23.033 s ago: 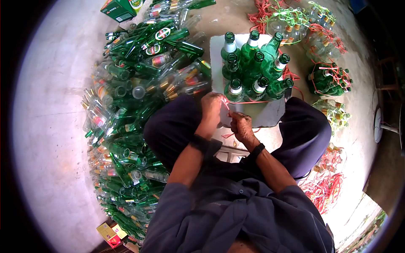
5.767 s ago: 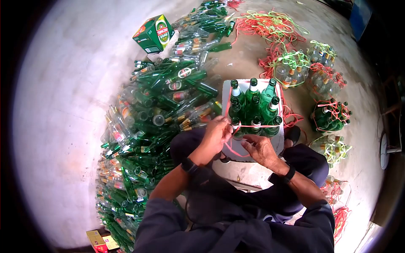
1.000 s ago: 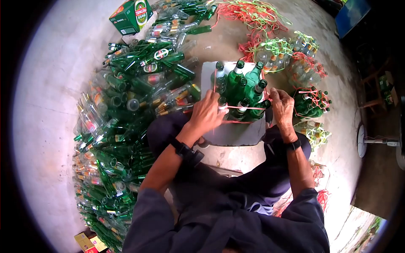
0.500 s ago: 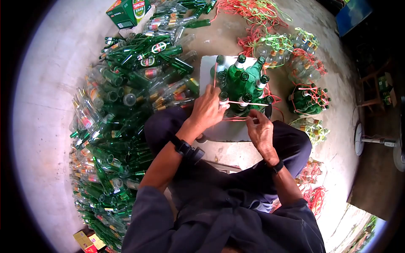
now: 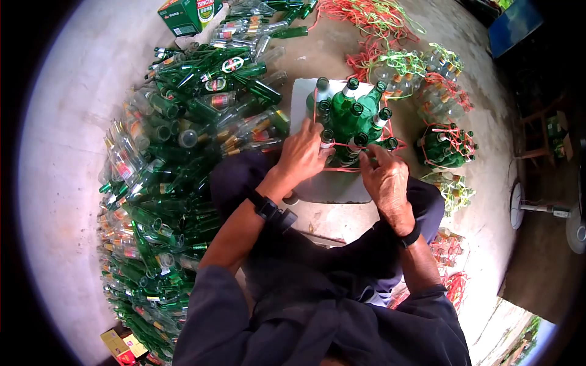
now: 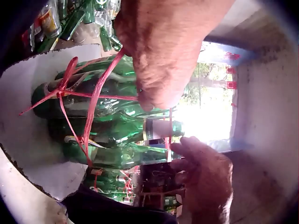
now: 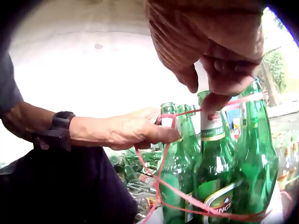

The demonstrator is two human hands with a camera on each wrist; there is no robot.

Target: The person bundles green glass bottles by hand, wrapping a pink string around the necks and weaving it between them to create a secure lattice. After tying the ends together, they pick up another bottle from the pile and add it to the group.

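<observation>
Green beer bottles (image 5: 345, 100) stand upright in a block, red plastic twine (image 5: 343, 169) looped round their bodies and another strand round the front necks. My left hand (image 5: 303, 152) holds the near-left bottle's neck; in the right wrist view, its thumb (image 7: 161, 134) lies over the twine there. A twine strand (image 6: 100, 88) runs up into this hand in the left wrist view, by a crossing of strands (image 6: 60, 92) on the bottles. At the front middle bottle's neck is my right hand (image 5: 386, 180), a fingertip (image 7: 216, 101) at the neck strand, thumb apart from it.
The bottles stand on a pale board (image 5: 336, 190) before my knees. A large heap of loose bottles (image 5: 183, 165) covers the floor at left. Tied bottle bundles (image 5: 448, 146) line the right side. Loose twine (image 5: 372, 24) and a green carton (image 5: 189, 15) lie beyond.
The front neck strand now runs round the bottle necks. My right hand has come from the right corner inward to the front middle bottle. The left hand stays at the near-left neck.
</observation>
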